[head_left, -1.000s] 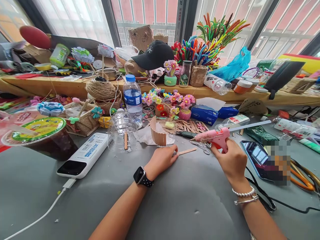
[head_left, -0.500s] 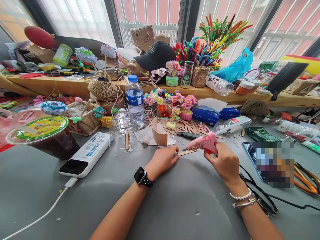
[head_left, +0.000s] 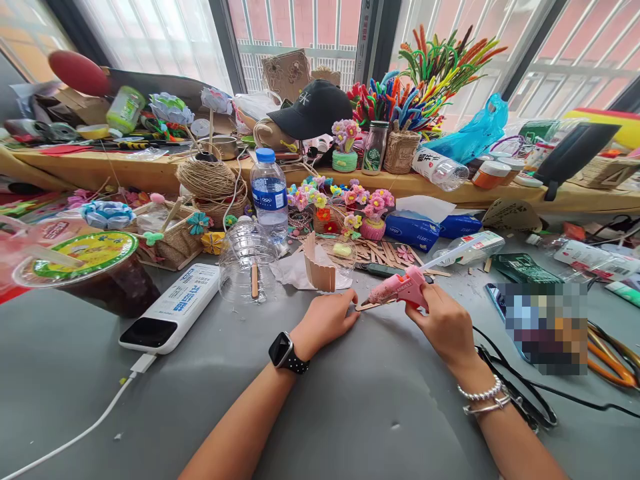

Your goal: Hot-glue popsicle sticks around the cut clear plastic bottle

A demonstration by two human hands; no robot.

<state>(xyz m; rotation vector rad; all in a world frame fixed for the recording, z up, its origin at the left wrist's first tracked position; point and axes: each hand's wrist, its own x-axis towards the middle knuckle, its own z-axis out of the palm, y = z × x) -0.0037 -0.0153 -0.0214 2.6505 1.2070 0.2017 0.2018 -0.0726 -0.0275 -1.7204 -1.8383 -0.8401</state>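
Observation:
My right hand (head_left: 445, 327) is wrapped round the handle of a pink hot glue gun (head_left: 400, 289), with a glue stick jutting from its back. The gun's nozzle points down and left, just over a flat wooden craft stick (head_left: 369, 306) lying on the grey table. My left hand (head_left: 327, 320), with a black watch on the wrist, pinches the left end of that stick against the tabletop. Behind the left hand a curved piece made of joined craft sticks (head_left: 319, 269) stands on white paper. One craft stick (head_left: 255, 281) leans on a cut clear plastic bottle (head_left: 245, 260).
A white power bank (head_left: 173, 310) with a cable and a lidded drink cup (head_left: 95, 267) stand at the left. Loose craft sticks (head_left: 375, 252) lie behind the glue gun. At the right are a phone (head_left: 500, 307), orange-handled scissors (head_left: 613, 360) and a black cord (head_left: 575, 397).
My right hand has brought the glue gun down and slightly left, so its nozzle is now close over the craft stick. My left hand has stayed nearly still.

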